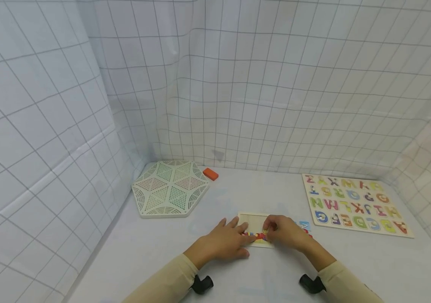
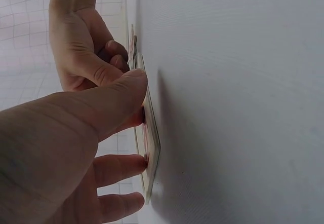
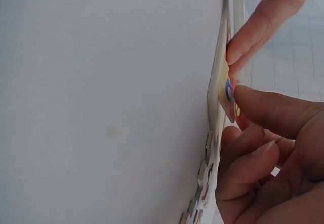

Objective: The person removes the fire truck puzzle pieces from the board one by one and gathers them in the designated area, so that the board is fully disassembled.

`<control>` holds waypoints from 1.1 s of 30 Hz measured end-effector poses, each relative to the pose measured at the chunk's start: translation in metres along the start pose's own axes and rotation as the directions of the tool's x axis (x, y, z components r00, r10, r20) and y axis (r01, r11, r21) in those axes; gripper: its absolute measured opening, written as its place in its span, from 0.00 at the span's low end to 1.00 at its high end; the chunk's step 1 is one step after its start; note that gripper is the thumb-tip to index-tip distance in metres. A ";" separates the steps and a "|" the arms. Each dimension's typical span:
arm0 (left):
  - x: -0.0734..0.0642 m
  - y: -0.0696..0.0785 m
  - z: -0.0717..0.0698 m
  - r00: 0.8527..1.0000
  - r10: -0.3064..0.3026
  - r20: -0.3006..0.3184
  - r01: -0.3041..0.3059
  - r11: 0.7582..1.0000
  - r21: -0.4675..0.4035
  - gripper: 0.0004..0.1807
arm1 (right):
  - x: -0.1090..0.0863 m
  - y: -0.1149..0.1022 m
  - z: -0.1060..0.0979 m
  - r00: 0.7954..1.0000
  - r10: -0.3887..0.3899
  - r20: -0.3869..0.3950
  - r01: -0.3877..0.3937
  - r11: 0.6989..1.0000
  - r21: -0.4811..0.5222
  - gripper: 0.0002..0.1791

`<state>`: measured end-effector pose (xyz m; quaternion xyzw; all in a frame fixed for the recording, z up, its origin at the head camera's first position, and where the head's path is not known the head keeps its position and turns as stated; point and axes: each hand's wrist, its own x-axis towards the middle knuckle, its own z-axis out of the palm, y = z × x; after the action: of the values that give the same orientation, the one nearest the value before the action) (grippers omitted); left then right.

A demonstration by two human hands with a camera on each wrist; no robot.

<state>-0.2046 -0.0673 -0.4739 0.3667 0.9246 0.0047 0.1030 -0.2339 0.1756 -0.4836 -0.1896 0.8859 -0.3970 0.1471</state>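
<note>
A small wooden jigsaw tray (image 1: 251, 218) lies on the table before me, with colourful pieces fitted along its near part. My left hand (image 1: 224, 243) reaches over its left side, fingers spread and fairly straight, fingertips touching the tray and its pieces. At the right side, my right hand (image 1: 288, 231) pinches a thin jigsaw piece (image 3: 229, 93) between thumb and fingers. That piece has yellow, red and blue print and stands tilted against the tray surface. Its lower part is hidden by the fingers. Loose jigsaw pieces (image 1: 304, 225) lie just beyond the right hand, partly covered by it.
To the right lies an alphabet board (image 1: 356, 204) with coloured letters. A white hexagonal board (image 1: 170, 189) with patterned slots is at the back left, beside an orange block (image 1: 210, 174). A gridded white curtain (image 1: 253, 92) encloses the table's back and sides.
</note>
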 end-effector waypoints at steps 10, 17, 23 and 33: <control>0.000 0.001 -0.001 1.000 -0.024 0.013 0.024 0.999 -0.035 0.30 | -0.001 0.003 -0.007 0.997 0.002 0.071 -0.009 0.996 0.093 0.07; -0.001 0.001 0.000 1.000 -0.020 0.021 0.021 0.999 -0.031 0.31 | -0.003 0.007 -0.009 0.997 -0.002 0.076 -0.005 0.996 0.093 0.06; -0.002 0.000 0.001 1.000 -0.016 0.020 0.016 0.999 -0.031 0.30 | -0.004 0.008 -0.012 0.997 0.016 0.072 -0.025 0.991 0.128 0.04; -0.001 -0.002 0.004 1.000 -0.006 0.013 0.007 0.999 -0.039 0.30 | -0.043 0.042 -0.050 0.993 0.114 0.043 -0.121 0.942 0.314 0.15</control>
<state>-0.2044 -0.0696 -0.4774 0.3618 0.9248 0.0198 0.1162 -0.2257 0.2530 -0.4790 -0.1152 0.8188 -0.5220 0.2096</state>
